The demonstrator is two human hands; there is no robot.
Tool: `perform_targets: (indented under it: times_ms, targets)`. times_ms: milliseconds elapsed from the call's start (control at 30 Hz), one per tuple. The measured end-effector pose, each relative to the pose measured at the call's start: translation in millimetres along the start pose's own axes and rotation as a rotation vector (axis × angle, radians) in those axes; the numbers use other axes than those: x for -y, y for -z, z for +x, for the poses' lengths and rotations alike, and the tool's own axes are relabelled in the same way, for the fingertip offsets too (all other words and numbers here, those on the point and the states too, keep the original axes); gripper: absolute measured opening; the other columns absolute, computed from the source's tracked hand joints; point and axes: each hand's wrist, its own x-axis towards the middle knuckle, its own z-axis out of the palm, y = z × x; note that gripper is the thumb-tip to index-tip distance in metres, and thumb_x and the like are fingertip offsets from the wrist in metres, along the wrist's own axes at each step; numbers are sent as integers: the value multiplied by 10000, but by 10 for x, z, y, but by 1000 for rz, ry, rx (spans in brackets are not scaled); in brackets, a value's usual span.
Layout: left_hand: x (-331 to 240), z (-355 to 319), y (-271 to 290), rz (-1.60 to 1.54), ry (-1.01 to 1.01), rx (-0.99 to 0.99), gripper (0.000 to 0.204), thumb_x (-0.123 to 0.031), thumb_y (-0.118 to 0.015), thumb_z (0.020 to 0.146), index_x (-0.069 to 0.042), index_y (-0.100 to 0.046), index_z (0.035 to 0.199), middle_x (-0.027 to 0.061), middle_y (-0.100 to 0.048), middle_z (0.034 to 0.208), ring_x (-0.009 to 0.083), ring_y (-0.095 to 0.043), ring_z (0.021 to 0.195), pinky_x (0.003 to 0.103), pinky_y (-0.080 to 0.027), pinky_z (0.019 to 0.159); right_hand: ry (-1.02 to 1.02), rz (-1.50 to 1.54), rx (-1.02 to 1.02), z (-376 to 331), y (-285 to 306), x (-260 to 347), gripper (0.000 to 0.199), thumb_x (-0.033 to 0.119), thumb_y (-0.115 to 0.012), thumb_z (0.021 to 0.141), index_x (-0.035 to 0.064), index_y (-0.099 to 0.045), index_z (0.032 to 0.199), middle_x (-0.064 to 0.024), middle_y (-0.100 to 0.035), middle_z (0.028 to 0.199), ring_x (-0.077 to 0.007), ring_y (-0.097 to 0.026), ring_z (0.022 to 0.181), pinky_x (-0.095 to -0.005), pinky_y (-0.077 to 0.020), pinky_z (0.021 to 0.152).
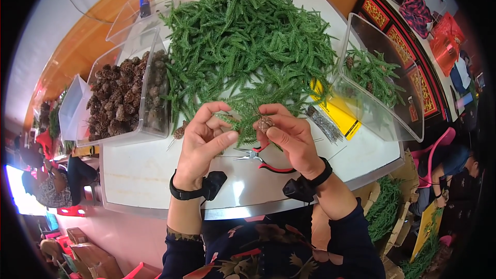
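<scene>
My right hand (294, 137) pinches a small brown pine cone (265, 123) between thumb and fingers, against a green artificial pine sprig (243, 119). On the sprig's other side my left hand (204, 137) has its fingers curled round the tips, thumb toward the sprig. How the cone and sprig meet is partly hidden by my fingers. Below the hands lie pliers (253, 153) with red and black handles, jaws pointing left. Another pine cone (180, 130) rests on the white table (139, 175), left of my left hand.
A large heap of green sprigs (248, 36) covers the far table. At left stands a clear bin of pine cones (119, 98); at right, a clear bin (385, 108) holds sprigs with cones. Thin wires (325, 124) lie beside a yellow packet (341, 116). People sit farther off on both sides.
</scene>
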Motion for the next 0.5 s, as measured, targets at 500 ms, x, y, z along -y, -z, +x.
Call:
perform_targets:
  times_ms: [500]
  targets:
    - [146,7,17,136,65,-66,226,-29,-640,889,-40,-583,1107,51,-630,1066,126,-614,990,204,-471,825,33,-82,40,10,-3,-54,265,134,-584,954,-28,-647,1153,-108,-459,1293,-147,-598,949,-290,-491,876]
